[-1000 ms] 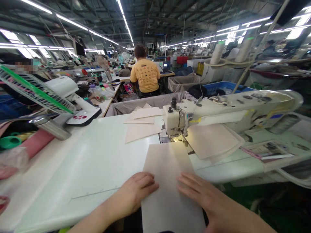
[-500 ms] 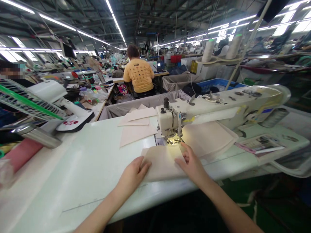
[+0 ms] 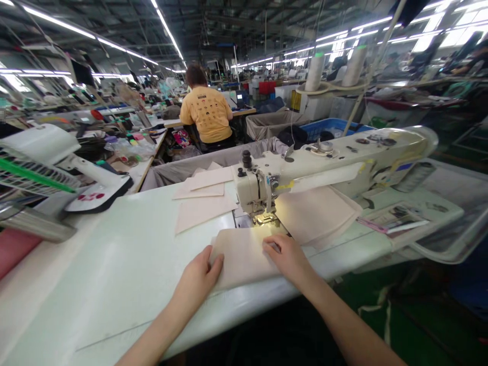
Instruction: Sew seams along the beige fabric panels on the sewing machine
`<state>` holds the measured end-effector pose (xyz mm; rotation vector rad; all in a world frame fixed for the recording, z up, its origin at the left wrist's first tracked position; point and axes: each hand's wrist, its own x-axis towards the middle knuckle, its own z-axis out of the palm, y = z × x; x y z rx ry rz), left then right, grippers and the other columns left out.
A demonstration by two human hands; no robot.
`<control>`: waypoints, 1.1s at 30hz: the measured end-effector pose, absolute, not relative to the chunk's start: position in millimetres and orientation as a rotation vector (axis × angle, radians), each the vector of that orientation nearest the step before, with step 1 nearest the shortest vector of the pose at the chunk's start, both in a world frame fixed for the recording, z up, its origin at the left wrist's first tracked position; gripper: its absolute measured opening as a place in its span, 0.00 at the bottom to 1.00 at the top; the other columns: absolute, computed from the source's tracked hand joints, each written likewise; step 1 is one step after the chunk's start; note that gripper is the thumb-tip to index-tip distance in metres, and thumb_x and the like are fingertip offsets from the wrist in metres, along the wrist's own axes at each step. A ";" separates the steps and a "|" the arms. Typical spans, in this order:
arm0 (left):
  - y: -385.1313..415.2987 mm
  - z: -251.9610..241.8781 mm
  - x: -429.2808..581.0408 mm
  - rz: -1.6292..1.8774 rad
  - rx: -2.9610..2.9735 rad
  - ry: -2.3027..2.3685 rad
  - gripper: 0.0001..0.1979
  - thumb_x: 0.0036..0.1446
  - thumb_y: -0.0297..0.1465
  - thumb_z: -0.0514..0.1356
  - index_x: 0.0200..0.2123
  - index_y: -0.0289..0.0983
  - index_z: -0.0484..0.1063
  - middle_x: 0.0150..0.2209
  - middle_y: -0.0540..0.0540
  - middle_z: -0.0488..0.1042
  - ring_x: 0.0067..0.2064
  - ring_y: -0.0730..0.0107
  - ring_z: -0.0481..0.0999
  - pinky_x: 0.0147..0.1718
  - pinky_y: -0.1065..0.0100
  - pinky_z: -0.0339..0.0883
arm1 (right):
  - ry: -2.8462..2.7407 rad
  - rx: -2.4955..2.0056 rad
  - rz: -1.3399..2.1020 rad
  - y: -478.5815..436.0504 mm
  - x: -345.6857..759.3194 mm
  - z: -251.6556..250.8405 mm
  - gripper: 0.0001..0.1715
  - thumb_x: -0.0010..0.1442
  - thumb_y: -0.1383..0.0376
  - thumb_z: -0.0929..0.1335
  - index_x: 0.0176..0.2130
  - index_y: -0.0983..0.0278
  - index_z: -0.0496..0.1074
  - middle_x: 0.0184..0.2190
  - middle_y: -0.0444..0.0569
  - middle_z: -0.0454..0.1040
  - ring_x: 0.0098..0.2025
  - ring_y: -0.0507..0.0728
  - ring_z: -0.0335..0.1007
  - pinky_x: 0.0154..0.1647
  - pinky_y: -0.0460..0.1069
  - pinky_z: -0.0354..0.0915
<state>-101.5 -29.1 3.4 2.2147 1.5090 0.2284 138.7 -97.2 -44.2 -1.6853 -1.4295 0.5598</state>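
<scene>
A beige fabric piece (image 3: 240, 259) lies at the front of the sewing machine (image 3: 251, 190), its far edge close to the lit presser foot (image 3: 266, 218). At its left edge my left hand (image 3: 202, 272) grips it between thumb and fingers. My right hand (image 3: 285, 254) is closed on the right part of the same piece, fingertips pinched just short of the foot. More beige fabric (image 3: 316, 213) spreads under the machine arm. Several flat beige pieces (image 3: 204, 211) lie left of the machine head.
A white fan (image 3: 99, 183) and a metal flask (image 3: 38, 222) stand at the left. Thread cones (image 3: 314, 72) rise behind the machine. A small tray (image 3: 396, 218) sits on the right. Ahead, a person in a yellow shirt (image 3: 208, 114) sits facing away, beyond a fabric-lined bin (image 3: 160, 175).
My right hand has drawn back from the presser foot, and its fingers have closed into a pinch on the fabric. The view has shifted, so the scene sits further left.
</scene>
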 end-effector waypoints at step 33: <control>-3.0 -13.4 -62.3 0.185 2.838 0.774 0.27 0.70 0.41 0.51 0.68 0.39 0.57 0.71 0.40 0.55 0.71 0.54 0.54 0.68 0.47 0.51 | -1.909 -1.442 0.195 -78.6 142.1 -45.8 0.14 0.64 0.69 0.68 0.50 0.63 0.75 0.51 0.57 0.76 0.55 0.63 0.70 0.58 0.63 0.68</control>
